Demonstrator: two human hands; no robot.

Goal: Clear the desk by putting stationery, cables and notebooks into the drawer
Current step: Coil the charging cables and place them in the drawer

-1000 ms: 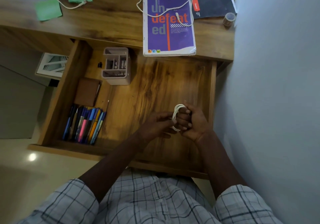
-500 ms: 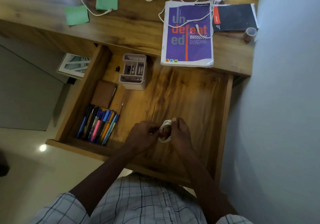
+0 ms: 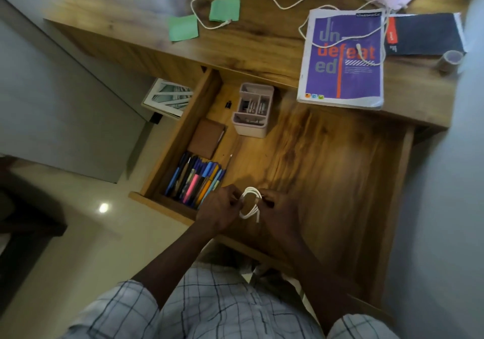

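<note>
Coiled white cable (image 3: pixel 250 203) sits pinched between the left hand (image 3: pixel 219 211) and right hand (image 3: pixel 278 214), both gripping it. They're low over the open drawer (image 3: pixel 327 160), beside the pens (image 3: pixel 195 180).

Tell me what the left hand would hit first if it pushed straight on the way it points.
The left hand points right, so first the coiled white cable it grips, then probably the right hand.

Pale checked shirt is worn, w/ thin dark grid lines on whitish-grey fabric. Short sleeves are seen ending above elbows; forearms, left hand (image 3: pixel 218 211) & right hand (image 3: pixel 279 214) are left bare.
</note>
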